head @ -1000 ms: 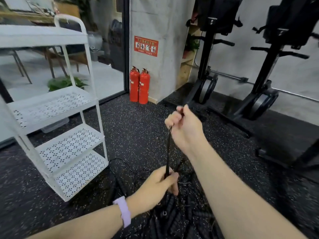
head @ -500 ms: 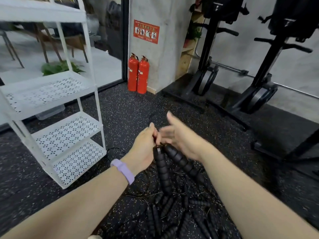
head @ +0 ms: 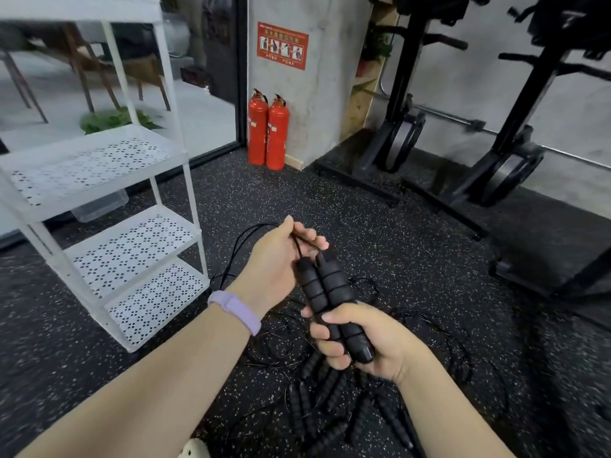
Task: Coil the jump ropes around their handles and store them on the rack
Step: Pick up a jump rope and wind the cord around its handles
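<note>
My right hand (head: 360, 338) grips the lower ends of two black ribbed jump rope handles (head: 325, 285), held side by side and pointing up and away. My left hand (head: 279, 259), with a purple wristband, pinches the thin black rope (head: 246, 241) just above the handle tops. The rope loops off to the left and down to the floor. A pile of more black jump ropes (head: 330, 401) lies tangled on the floor below my hands. The white rack (head: 132, 233) with perforated shelves stands to the left.
Two red fire extinguishers (head: 267, 133) stand against a concrete pillar ahead. Black gym machines (head: 496, 153) on a dark platform fill the right side. A light shoe tip (head: 195, 449) shows at the bottom edge. The floor is black speckled rubber.
The two handles came together side by side. My right hand shifted from the rope to grip their lower ends, and my left hand now holds the rope above the handles.
</note>
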A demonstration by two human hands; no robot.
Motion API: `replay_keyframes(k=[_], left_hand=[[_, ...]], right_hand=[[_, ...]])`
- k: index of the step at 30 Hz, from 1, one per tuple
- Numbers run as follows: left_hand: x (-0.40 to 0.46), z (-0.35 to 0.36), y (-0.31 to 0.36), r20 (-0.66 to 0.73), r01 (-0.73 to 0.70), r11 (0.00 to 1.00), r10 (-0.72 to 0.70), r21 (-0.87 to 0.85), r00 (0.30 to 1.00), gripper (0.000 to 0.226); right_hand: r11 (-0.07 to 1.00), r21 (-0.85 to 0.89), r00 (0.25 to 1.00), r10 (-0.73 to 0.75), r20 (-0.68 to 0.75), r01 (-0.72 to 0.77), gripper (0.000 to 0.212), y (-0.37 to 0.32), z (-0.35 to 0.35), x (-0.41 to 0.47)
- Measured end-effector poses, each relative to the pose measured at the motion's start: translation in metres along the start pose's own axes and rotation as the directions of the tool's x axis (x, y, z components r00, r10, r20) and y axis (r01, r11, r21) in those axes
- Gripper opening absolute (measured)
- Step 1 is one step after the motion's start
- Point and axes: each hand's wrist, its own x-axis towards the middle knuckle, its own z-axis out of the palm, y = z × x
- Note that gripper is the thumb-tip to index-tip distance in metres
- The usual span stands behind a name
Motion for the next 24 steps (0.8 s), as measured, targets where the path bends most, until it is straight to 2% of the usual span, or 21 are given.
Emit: replay_keyframes(k=[2,3,4,5,6,7,8,9,10,11,12,13,15,18,19,21,23,24], left_hand=[[0.001,-0.009,0.006,-0.006,0.03,0.953,-0.03,0.301,1.0,0.045],[-0.002,-0.014,0.008,-0.029,0.049,0.857,-0.039,0.513,0.999,0.052],[-0.005,-0.021,0.01,-0.072,0.05,0.681,0.005,0.73,0.997,0.059],[-0.006,-0.03,0.009,-0.095,0.025,0.438,0.139,0.899,0.986,0.063],[-0.005,-0.038,0.008,-0.037,-0.026,0.181,0.34,0.983,0.94,0.063],[-0.005,-0.043,0.006,0.092,-0.111,0.005,0.516,0.994,0.852,0.059],[-0.006,-0.044,0.004,0.225,-0.238,-0.061,0.605,0.969,0.764,0.053],[-0.006,-0.042,0.002,0.337,-0.387,-0.053,0.606,0.921,0.721,0.047],[-0.006,-0.038,0.0,0.427,-0.521,0.009,0.56,0.854,0.71,0.046],[-0.006,-0.033,-0.003,0.482,-0.601,0.107,0.493,0.792,0.724,0.048],[-0.006,-0.027,-0.006,0.499,-0.62,0.231,0.417,0.75,0.759,0.053],[-0.006,-0.022,-0.01,0.488,-0.598,0.343,0.357,0.724,0.796,0.059],[-0.006,-0.016,-0.019,0.403,-0.507,0.485,0.308,0.713,0.862,0.066],[-0.005,-0.011,-0.033,0.253,-0.304,0.698,0.18,0.648,0.951,0.062],[-0.005,-0.01,-0.038,0.238,-0.244,0.732,0.115,0.636,0.964,0.061],[-0.006,-0.011,-0.05,0.268,-0.226,0.705,0.053,0.672,0.962,0.053],[-0.01,-0.011,-0.06,0.323,-0.29,0.587,0.052,0.756,0.945,0.05],[-0.012,-0.011,-0.063,0.316,-0.298,0.491,0.048,0.819,0.948,0.054]], right_hand=[[1.0,-0.008,1.0,-0.027,0.0,0.027,0.043,0.0,-0.004,-0.004],[0.999,0.007,0.999,-0.039,0.011,0.039,0.041,-0.002,-0.007,-0.007],[0.998,0.027,0.998,-0.049,0.026,0.048,0.039,-0.005,-0.01,-0.01],[0.997,0.048,0.998,-0.055,0.042,0.053,0.039,-0.009,-0.013,-0.014],[0.997,0.064,0.997,-0.057,0.059,0.053,0.04,-0.013,-0.016,-0.017],[0.996,0.075,0.996,-0.052,0.078,0.046,0.04,-0.016,-0.018,-0.019],[0.996,0.08,0.994,-0.04,0.102,0.031,0.039,-0.017,-0.02,-0.021],[0.997,0.079,0.991,-0.024,0.128,0.014,0.038,-0.018,-0.021,-0.023],[0.997,0.073,0.987,-0.01,0.159,-0.002,0.036,-0.018,-0.022,-0.023],[0.998,0.067,0.982,0.002,0.191,-0.015,0.035,-0.018,-0.022,-0.023],[0.997,0.067,0.975,0.01,0.224,-0.025,0.034,-0.017,-0.022,-0.023],[0.997,0.072,0.967,0.015,0.256,-0.034,0.033,-0.018,-0.022,-0.022],[0.995,0.093,0.953,0.013,0.302,-0.043,0.033,-0.018,-0.022,-0.021],[0.985,0.174,0.947,-0.045,0.317,-0.012,0.034,-0.021,-0.027,-0.021],[0.975,0.223,0.949,-0.079,0.306,0.01,0.035,-0.023,-0.03,-0.022],[0.951,0.301,0.964,-0.138,0.226,0.066,0.039,-0.027,-0.038,-0.025],[0.958,0.244,0.986,-0.162,0.029,0.15,0.042,-0.027,-0.043,-0.025],[0.969,0.162,0.981,-0.177,-0.085,0.188,0.041,-0.026,-0.044,-0.024]])
